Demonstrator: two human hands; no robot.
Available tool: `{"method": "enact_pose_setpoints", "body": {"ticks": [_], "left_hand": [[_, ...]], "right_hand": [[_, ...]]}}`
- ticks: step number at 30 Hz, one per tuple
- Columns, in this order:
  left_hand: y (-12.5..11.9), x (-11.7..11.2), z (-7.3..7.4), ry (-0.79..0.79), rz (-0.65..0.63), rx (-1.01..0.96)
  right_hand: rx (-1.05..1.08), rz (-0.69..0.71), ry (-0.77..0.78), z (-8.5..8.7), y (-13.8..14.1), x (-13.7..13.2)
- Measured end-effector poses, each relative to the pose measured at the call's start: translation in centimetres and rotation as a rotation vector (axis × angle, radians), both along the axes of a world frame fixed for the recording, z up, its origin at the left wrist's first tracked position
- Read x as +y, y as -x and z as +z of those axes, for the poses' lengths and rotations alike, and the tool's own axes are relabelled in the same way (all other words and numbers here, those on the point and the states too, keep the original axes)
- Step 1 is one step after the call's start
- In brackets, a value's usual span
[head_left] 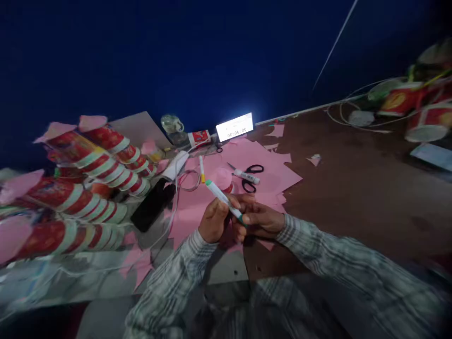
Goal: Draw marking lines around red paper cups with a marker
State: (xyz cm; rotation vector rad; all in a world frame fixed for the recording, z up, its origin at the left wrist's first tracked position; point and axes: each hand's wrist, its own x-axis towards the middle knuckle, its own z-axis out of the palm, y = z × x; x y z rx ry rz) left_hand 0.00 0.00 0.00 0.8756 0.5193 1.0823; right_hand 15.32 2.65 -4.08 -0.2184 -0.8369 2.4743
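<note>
Wears plaid sleeves (310, 240), with both forearms stretched out over the near edge of the table (353, 197). Holds a white marker (218, 192) aslant between both hands, over the pink paper (275, 165), with a pale green end pointing away to the left and a dark green end toward the right. Curls the fingers of the left hand (213, 220) snugly around the barrel, and pinches the dark green end narrowly between thumb and fingers of the right hand (262, 219). Has pink scraps (137, 261) to the left, and past them a black phone (153, 205) near long stacks of red and white paper cups (111, 172), several with pink paper at one end. Has, just beyond the hands, a pink-topped cup (223, 178), partly hidden by the marker, and to its right black-handled scissors (254, 168) with a white tube (249, 177) lying across them. Has a white and yellow pen (202, 169) a little farther left, beside a loop of wire (189, 180). Faces, at the back, a clear jar (172, 125), a red cup on its side (200, 137) and a lit screen (235, 127) reading 00:06:00, all before a dark blue wall (226, 56).
</note>
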Motion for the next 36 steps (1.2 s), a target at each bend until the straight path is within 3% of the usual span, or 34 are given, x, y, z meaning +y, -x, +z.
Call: {"method": "enact_pose_setpoints", "body": {"ticks": [5,10,14,17,20,25,28,30,31,34,36], "left_hand": [[-0.6,0.3,0.4,-0.114,0.104,0.140],[-0.7,0.1,0.5,-0.171,0.098,0.185],[-0.7,0.2,0.6,-0.097,0.166,0.161],[-0.7,0.2,0.6,-0.081,0.190,0.169],[-0.5,0.2,0.3,-0.129,0.218,0.200],[-0.2,0.2,-0.1,-0.258,0.308,0.177],[-0.4,0.2,0.1,-0.289,0.350,0.156],[-0.7,0.2,0.3,-0.291,0.363,0.144],[-0.8,0.1,0.4,-0.287,0.359,0.139],[-1.6,-0.4,0.6,-0.268,0.328,0.104],[-2.2,-0.8,0.8,-0.242,0.324,0.086]], "right_hand": [[0.105,0.081,0.078,-0.7,0.6,-0.7],[0.227,0.248,0.102,-1.0,0.6,-0.8],[0.216,0.227,0.083,-0.6,0.3,-0.5],[0.155,0.183,-0.029,-0.4,0.3,-0.6],[-0.047,0.046,-0.281,-0.1,0.4,-0.6],[-0.662,-0.350,-1.089,1.5,0.3,-0.8],[-0.838,-0.492,-1.352,2.1,0.5,-1.1],[-0.867,-0.536,-1.292,2.0,0.7,-1.3],[-0.803,-0.492,-1.193,1.8,0.7,-1.4],[-0.396,-0.192,-0.842,1.0,0.9,-1.4],[-0.214,-0.060,-0.740,0.6,1.1,-1.2]]}}
